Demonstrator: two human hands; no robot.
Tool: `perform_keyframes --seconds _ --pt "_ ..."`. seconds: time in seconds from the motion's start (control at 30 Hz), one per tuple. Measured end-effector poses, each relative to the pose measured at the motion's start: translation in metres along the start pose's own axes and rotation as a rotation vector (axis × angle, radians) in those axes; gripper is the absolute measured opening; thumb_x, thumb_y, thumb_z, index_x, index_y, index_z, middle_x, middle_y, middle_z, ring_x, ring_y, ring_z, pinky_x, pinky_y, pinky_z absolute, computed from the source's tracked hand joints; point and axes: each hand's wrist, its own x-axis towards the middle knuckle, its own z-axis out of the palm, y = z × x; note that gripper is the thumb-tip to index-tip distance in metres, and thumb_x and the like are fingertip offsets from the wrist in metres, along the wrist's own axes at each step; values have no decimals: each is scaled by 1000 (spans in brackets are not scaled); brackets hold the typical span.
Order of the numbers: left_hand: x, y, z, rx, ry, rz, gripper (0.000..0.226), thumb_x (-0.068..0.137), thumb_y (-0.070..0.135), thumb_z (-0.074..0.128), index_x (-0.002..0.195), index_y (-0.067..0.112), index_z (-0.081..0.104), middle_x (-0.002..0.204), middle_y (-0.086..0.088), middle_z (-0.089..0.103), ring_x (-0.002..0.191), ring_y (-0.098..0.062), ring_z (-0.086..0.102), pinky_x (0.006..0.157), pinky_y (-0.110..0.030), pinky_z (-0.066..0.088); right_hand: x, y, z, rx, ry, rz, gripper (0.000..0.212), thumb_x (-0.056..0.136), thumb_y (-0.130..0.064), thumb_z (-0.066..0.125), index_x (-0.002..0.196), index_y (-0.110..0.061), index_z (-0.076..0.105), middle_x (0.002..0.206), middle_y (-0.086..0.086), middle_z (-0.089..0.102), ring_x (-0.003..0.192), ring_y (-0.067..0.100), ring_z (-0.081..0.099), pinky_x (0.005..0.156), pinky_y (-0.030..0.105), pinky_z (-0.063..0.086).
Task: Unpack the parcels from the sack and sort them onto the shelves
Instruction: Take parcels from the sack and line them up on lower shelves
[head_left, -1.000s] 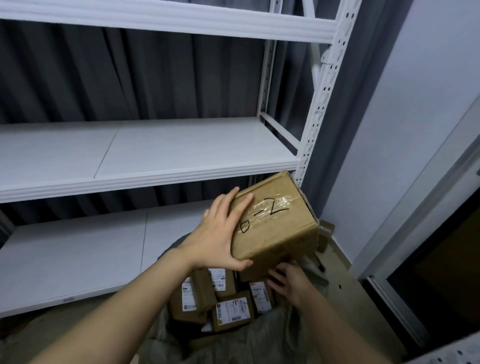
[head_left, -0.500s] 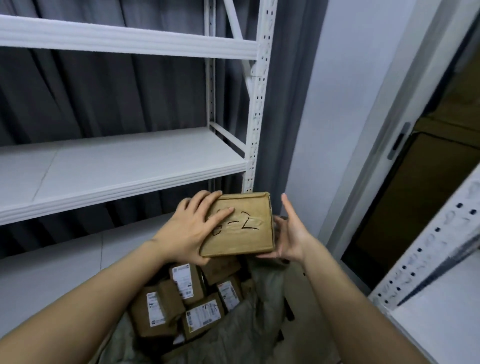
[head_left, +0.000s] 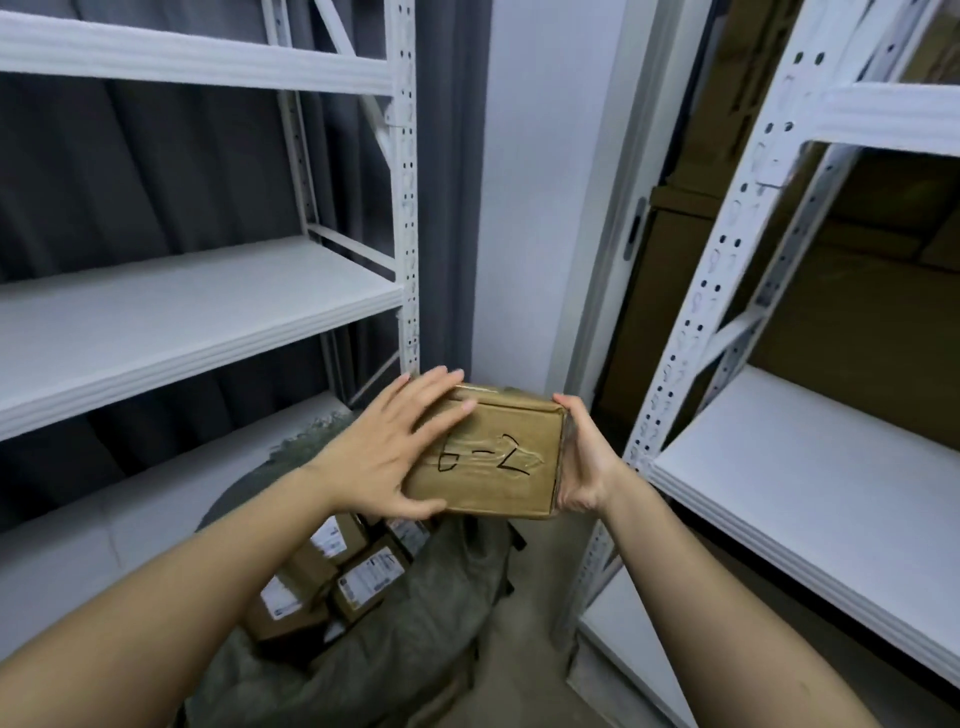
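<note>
I hold a brown cardboard parcel (head_left: 498, 457) in mid-air between both hands; black marker writing shows on its taped top. My left hand (head_left: 387, 449) lies spread over its left side and top. My right hand (head_left: 584, 462) presses against its right end. Below it, the grey-green sack (head_left: 395, 639) lies open on the floor with several small labelled parcels (head_left: 332, 577) inside. A white shelf unit (head_left: 208, 322) stands to the left and another white shelf unit (head_left: 810, 467) to the right.
Dark grey curtains (head_left: 130, 182) hang behind the left shelves. A white wall corner and a door frame (head_left: 618, 218) stand straight ahead. Large brown cartons (head_left: 852, 291) sit behind the right shelf unit. A narrow strip of floor (head_left: 540, 623) runs between the two units.
My view has swung to the right, bringing the right shelf unit into sight. The parcel has been lifted clear of the sack and levelled, with my right hand shifting from under it to its right end.
</note>
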Motion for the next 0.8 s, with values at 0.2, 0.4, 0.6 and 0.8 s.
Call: perform_keyframes --seconds 0.2,0.4,0.6,0.8 --pt "42 74 -14 -1370 100 -983 99 68 80 46 150 28 26 153 -7 31 142 -25 28 117 -49 19 -71 17 -38 112 87 -232 63 71 -71 52 101 -18 72 107 15 71 87 33 71 75 48 56" --pt "104 148 -35 -1930 -318 -848 88 58 89 46 124 33 59 117 -8 69 107 -30 66 88 -50 52 -174 16 -97 57 203 -489 57 79 -69 47 93 -24 77 108 13 71 92 28 71 77 41 56" --pt "164 267 -50 -1925 -452 -721 71 73 83 40 113 31 65 104 -9 73 89 -25 72 64 -37 57 -280 46 -177 116 369 -564 53 81 -67 43 85 -27 78 103 11 73 87 26 71 77 41 56" --pt "214 426 -55 -1979 -550 -615 61 83 75 37 99 28 73 100 -11 74 83 -26 73 58 -36 58 -404 94 -279 188 550 -613 56 80 -68 46 101 -23 72 106 13 72 84 26 72 66 41 57"
